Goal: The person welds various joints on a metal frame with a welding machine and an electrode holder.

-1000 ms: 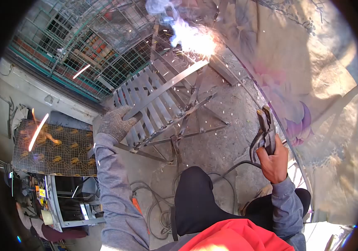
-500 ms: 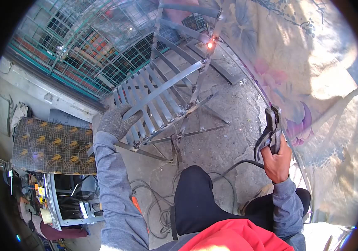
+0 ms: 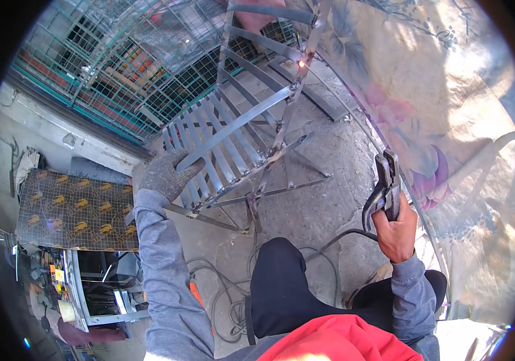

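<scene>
Gloved left hand (image 3: pixel 167 175) grips the near corner of the slatted metal frame (image 3: pixel 233 141). Bare right hand (image 3: pixel 397 231) clutches the welding clamp (image 3: pixel 383 186), well right of the frame; its cable (image 3: pixel 335 240) trails left. Beyond both hands, a weld spot (image 3: pixel 300 63) glows orange.

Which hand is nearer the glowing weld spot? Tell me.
Right. The right hand, gripping the electrode holder, is below the glowing weld spot; the gloved left hand holds the metal frame farther down-left.

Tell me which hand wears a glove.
The left hand, in a grey knit glove, grips the metal frame. The right hand is bare and holds the electrode holder.
</scene>
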Motion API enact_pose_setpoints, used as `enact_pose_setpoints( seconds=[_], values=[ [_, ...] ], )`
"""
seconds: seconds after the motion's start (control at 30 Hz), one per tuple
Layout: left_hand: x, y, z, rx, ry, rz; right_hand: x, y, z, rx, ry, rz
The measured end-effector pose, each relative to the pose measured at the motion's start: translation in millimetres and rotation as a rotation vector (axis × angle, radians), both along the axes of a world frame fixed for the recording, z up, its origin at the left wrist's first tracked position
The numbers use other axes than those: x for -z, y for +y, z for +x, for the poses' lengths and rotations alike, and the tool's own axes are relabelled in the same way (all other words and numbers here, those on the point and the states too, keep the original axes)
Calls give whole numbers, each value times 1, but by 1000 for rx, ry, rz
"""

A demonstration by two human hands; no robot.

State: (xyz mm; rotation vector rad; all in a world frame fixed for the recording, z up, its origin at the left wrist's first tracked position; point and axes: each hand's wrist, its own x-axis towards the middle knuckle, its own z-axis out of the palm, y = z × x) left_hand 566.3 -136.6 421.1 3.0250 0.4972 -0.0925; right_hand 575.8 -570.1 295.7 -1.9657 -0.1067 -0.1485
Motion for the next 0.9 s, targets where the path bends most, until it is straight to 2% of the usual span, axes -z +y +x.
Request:
enact_pose_setpoints(
  seconds=[0.17,0.23,0.27,0.43,0.57,0.63,0.67,0.9],
  values=[
    [-3,-5,1,-27,12,22,0,1,0,5,-20,-1],
    [-2,-2,-1,17,-56,-133,-1,-1,0,-30,26,-22],
    [-1,-2,-2,58,-84,-39,-1,-1,0,-29,26,-22],
    [2,1,-2,68,-105,-84,-1,-1,1,-36,-56,-90],
    [0,-3,0,32,-67,-36,2,-1,0,-32,-3,-69],
    [0,-2,0,26,-65,-31,13,-5,0,-52,-117,-115],
    [0,-1,1,19,-44,-3,2,1,-3,-22,-16,9],
    [1,0,0,-8,-13,16,4,2,0,5,-55,28]
  ],
)
